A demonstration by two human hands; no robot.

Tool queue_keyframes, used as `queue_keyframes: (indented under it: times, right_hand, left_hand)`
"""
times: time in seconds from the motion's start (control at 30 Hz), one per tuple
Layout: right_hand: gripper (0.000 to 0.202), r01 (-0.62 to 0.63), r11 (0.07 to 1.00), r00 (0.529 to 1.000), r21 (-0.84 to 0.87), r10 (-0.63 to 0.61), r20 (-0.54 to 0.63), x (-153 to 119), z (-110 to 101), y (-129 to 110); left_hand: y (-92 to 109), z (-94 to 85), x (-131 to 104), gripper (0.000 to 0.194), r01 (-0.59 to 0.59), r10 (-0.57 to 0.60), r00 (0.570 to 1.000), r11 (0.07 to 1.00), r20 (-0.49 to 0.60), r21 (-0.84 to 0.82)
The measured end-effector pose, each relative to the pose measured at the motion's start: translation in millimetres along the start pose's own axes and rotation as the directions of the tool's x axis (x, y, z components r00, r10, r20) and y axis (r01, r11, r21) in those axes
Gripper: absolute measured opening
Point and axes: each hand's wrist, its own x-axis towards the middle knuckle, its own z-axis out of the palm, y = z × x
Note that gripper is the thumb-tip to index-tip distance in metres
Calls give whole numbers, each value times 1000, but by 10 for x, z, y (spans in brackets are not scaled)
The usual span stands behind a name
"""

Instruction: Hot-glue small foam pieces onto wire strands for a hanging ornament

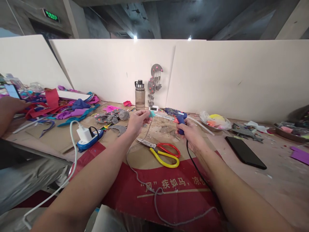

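Observation:
My left hand (pixel 139 121) pinches a small teal piece (pixel 152 113), which looks like felt, between thumb and fingertips. Grey yarn (pixel 135 170) trails from near that hand down across the cardboard. Wrapped round the grip of a blue glue gun (pixel 181 116) with a red trigger is my right hand (pixel 191 131). The gun is to the right of the teal piece; whether its nozzle touches the piece I cannot tell. Below and between the hands lie scissors (pixel 166 155) with one red and one yellow handle, blades towards the upper left.
Printed cardboard (pixel 125 196) covers the table before me. On the left are a power strip (pixel 89 141), felt scraps (pixel 72 111) and another person's arm (pixel 9 111). Behind stand a bottle (pixel 140 96) and a grey moon hanging (pixel 156 69). A phone (pixel 245 152) lies right.

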Motion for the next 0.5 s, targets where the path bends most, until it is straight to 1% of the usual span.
queue_keyframes:
  times: [0.07,0.13,0.23,0.3,0.4,0.5]
  right_hand:
    - [35,16,999,1000,48,-16,7,-82,63,-48]
    - [39,41,998,996,53,-44,73,-150,110,-81]
    - [40,157,987,974,40,-161,158,-216,155,-96]
    - [36,230,973,957,-3,-226,184,-241,173,-91]
    - [35,299,947,941,-115,-272,201,-274,188,-75]
    - [36,356,917,923,-180,-314,224,-295,191,-42]
  left_hand:
    - [-5,-2,1,30,-10,11,1000,1000,-25,17]
    - [-12,-5,1,29,-23,25,999,999,-39,48]
    - [-21,-6,0,27,-46,50,998,995,-43,92]
    - [-26,-3,0,26,-53,58,997,993,-47,107]
    - [-37,1,2,25,-58,65,996,992,-57,113]
    - [-51,6,2,25,-62,69,996,992,-58,114]
